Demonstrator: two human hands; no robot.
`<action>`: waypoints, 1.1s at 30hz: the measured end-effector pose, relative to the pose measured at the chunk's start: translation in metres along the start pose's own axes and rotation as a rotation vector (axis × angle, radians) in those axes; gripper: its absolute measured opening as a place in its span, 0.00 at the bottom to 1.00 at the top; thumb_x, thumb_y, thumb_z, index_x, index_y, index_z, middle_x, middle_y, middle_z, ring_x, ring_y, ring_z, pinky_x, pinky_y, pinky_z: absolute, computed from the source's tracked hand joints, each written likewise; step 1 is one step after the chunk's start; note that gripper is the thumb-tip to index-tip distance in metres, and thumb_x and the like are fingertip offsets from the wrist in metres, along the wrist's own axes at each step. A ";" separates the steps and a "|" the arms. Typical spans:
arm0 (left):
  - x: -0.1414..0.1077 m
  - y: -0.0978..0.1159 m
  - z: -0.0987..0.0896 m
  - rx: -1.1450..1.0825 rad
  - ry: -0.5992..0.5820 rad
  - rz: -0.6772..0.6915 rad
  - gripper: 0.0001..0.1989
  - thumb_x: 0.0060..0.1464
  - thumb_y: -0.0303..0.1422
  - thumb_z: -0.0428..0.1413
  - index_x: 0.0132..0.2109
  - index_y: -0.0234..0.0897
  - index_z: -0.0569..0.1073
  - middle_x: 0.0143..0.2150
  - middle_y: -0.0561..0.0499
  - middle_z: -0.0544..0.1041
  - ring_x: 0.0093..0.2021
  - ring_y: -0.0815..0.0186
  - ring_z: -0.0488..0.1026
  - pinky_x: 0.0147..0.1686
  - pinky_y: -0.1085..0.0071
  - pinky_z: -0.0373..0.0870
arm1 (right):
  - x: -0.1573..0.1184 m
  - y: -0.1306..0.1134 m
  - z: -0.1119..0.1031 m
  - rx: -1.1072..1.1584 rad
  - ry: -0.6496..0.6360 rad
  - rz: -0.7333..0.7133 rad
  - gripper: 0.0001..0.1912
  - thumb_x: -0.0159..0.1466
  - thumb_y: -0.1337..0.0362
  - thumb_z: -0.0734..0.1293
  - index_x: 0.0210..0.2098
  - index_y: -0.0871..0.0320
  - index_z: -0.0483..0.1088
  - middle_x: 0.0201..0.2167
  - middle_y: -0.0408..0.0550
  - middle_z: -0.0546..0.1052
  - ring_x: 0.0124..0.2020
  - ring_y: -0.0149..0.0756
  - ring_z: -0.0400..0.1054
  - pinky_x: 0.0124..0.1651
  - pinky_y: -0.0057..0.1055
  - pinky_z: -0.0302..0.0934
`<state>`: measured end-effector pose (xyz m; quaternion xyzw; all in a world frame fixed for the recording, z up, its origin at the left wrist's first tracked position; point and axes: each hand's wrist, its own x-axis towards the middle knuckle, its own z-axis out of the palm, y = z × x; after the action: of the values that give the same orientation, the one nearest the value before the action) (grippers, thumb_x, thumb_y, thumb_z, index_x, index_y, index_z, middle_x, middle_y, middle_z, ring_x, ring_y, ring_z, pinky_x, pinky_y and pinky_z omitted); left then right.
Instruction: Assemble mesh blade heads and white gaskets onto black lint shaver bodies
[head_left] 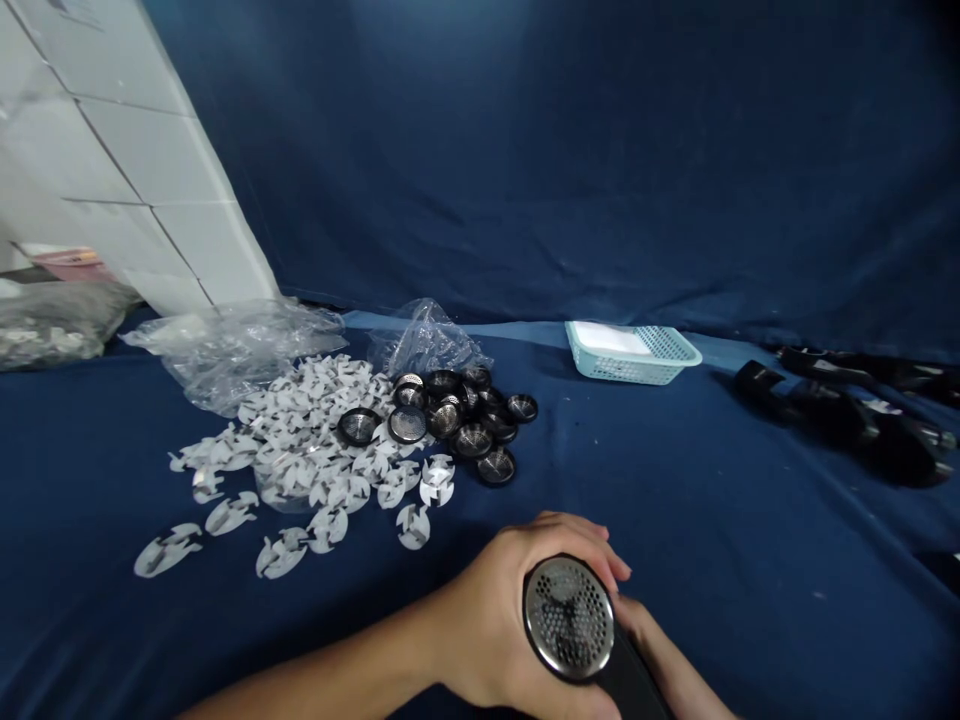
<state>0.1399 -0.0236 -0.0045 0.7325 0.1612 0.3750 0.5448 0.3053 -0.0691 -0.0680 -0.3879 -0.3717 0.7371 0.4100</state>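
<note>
Black and smooth, one fabric shaver (570, 618) sits in the curled left hand (491, 610), round metal mesh facing up, handle slanting lower right; the right hand (637, 625), mostly hidden behind, can't be read. Beyond lie over a dozen black-rimmed mesh caps (472, 440), dozens of pale notched discs (322, 440), one perforated basket (626, 375).

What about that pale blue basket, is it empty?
No, a flat white item lies inside the basket, toward its left side.
</note>
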 end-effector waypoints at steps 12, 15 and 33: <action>-0.002 -0.006 -0.003 -0.136 -0.056 -0.061 0.32 0.34 0.41 0.72 0.47 0.37 0.72 0.50 0.43 0.73 0.50 0.55 0.73 0.53 0.59 0.68 | -0.010 -0.021 -0.005 0.081 -0.200 0.178 0.29 0.60 0.41 0.64 0.50 0.56 0.72 0.40 0.50 0.80 0.43 0.44 0.75 0.48 0.42 0.69; -0.005 -0.010 -0.008 -0.023 0.012 -0.092 0.41 0.32 0.39 0.73 0.55 0.39 0.69 0.56 0.42 0.70 0.55 0.52 0.70 0.57 0.57 0.65 | -0.005 -0.021 -0.011 0.130 -0.206 0.219 0.27 0.63 0.42 0.61 0.46 0.57 0.74 0.34 0.49 0.80 0.39 0.43 0.75 0.47 0.39 0.68; -0.009 -0.024 -0.021 0.382 0.240 -0.076 0.37 0.42 0.34 0.70 0.59 0.51 0.66 0.56 0.50 0.70 0.55 0.57 0.69 0.55 0.58 0.68 | 0.003 -0.018 -0.031 0.375 -0.206 0.206 0.37 0.61 0.38 0.58 0.40 0.70 0.75 0.24 0.50 0.74 0.21 0.30 0.69 0.26 0.24 0.57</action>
<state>0.1232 -0.0069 -0.0270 0.7660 0.3205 0.4013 0.3866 0.3370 -0.0523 -0.0661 -0.2636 -0.2268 0.8668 0.3573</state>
